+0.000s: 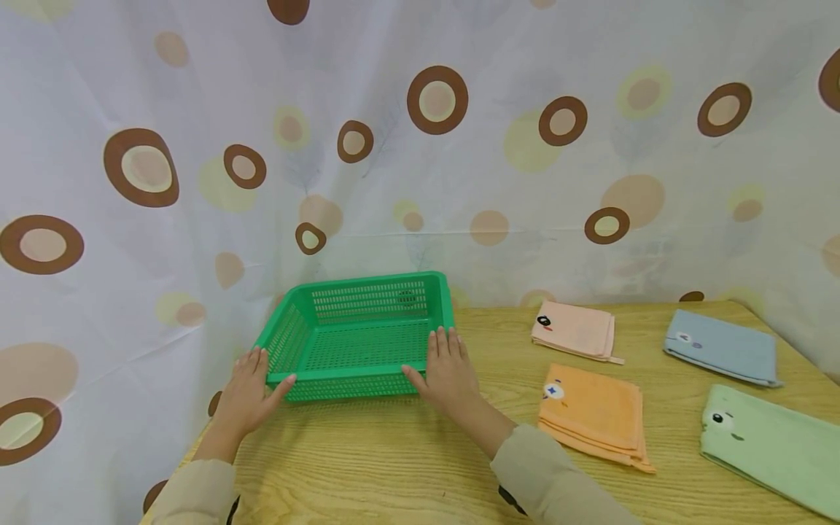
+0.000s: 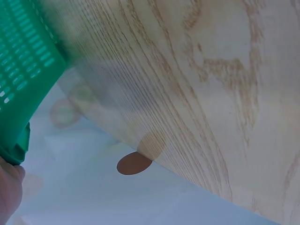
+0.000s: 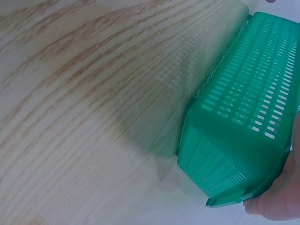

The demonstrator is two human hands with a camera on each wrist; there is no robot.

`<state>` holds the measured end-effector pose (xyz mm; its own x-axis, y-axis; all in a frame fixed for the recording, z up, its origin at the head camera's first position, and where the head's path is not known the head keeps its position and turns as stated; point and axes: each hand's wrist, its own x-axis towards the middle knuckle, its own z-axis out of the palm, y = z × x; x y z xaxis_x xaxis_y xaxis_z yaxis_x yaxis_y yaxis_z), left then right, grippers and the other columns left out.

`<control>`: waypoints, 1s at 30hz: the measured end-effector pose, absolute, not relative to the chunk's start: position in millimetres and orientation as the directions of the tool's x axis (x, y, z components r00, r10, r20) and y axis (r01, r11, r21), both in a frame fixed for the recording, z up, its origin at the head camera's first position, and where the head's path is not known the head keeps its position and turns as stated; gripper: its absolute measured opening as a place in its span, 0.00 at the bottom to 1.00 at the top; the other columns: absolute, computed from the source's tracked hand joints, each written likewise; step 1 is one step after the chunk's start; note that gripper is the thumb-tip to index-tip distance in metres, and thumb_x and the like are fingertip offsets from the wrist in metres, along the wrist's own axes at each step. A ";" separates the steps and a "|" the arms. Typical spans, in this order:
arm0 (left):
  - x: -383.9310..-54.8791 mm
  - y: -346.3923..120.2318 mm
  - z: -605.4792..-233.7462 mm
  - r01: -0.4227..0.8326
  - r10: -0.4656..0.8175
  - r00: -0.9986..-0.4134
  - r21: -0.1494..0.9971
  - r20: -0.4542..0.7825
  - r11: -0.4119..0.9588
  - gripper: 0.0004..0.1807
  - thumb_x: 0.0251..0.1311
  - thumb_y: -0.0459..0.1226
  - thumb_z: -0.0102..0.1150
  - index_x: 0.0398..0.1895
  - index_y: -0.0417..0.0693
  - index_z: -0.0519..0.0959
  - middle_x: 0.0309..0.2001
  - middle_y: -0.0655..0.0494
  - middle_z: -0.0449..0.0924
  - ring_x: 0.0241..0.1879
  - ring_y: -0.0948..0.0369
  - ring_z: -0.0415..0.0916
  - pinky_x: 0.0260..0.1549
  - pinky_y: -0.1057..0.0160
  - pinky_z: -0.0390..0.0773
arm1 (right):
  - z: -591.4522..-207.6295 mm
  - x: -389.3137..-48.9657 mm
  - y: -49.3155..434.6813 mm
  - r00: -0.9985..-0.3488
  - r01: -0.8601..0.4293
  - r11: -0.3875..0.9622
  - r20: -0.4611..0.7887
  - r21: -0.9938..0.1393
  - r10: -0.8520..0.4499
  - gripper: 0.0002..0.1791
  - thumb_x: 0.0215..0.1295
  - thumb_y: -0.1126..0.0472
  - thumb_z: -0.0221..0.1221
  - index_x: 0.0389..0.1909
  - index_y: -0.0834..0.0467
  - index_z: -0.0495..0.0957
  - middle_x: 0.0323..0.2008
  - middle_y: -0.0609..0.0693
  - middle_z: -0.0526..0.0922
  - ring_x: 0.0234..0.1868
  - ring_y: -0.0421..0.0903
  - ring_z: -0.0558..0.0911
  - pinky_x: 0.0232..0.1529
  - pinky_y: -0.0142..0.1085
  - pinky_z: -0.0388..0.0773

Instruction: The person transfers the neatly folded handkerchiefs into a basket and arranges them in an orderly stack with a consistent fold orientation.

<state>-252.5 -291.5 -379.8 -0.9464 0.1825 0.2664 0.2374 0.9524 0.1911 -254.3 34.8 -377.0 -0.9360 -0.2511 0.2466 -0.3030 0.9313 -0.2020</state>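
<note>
A green plastic basket [image 1: 367, 373] with slotted walls sits at the back left of the wooden table, and nothing lies inside it. My left hand [image 1: 244, 394] rests at its front left corner, fingers straight along the left rim and thumb against the front. At the front right corner, my right hand [image 1: 451, 375] lies with straight fingers on the right rim and its thumb by the front rim. Both wrist views show the basket's outer wall [image 2: 33, 65] or slotted side [image 3: 253, 79] with only part of each hand at the rim.
Several folded towels lie on the right: a pink towel [image 1: 577, 329], an orange towel [image 1: 593, 412], a blue towel [image 1: 725, 346] and a green towel [image 1: 774, 445]. A patterned curtain [image 1: 499, 182] hangs behind the table [image 1: 367, 467]. The table's left edge runs near my left hand.
</note>
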 end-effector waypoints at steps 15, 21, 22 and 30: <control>-256.5 -289.6 -379.6 0.249 0.197 -0.943 0.178 0.267 0.952 0.45 0.66 0.55 0.41 0.65 0.19 0.49 0.67 0.23 0.46 0.68 0.33 0.44 0.66 0.38 0.45 | -379.2 -252.0 36.0 -0.936 -0.294 0.930 0.264 -0.219 -0.234 0.43 0.68 0.38 0.42 0.67 0.71 0.54 0.69 0.67 0.56 0.71 0.61 0.53 0.71 0.50 0.52; -257.1 -289.2 -379.0 0.251 0.201 -0.943 0.170 0.266 0.953 0.45 0.66 0.55 0.41 0.65 0.19 0.49 0.67 0.24 0.46 0.68 0.33 0.43 0.67 0.38 0.45 | -378.9 -249.5 38.2 -0.929 -0.303 0.928 0.284 -0.216 -0.237 0.43 0.68 0.38 0.42 0.67 0.72 0.55 0.68 0.67 0.57 0.71 0.62 0.54 0.70 0.51 0.53; -257.5 -289.1 -379.3 0.251 0.201 -0.943 0.168 0.265 0.953 0.45 0.66 0.55 0.41 0.65 0.19 0.49 0.67 0.24 0.46 0.68 0.34 0.43 0.67 0.39 0.45 | -378.8 -249.1 38.5 -0.930 -0.301 0.929 0.282 -0.216 -0.236 0.43 0.68 0.38 0.42 0.67 0.72 0.55 0.68 0.67 0.56 0.71 0.62 0.54 0.71 0.51 0.53; -260.2 -288.1 -380.1 0.246 0.197 -0.947 0.175 0.255 0.953 0.46 0.66 0.56 0.41 0.66 0.20 0.49 0.68 0.25 0.47 0.69 0.35 0.42 0.67 0.39 0.44 | -376.9 -246.7 40.4 -0.938 -0.290 0.927 0.262 -0.239 -0.226 0.43 0.69 0.37 0.39 0.68 0.71 0.53 0.69 0.66 0.54 0.72 0.61 0.51 0.71 0.50 0.51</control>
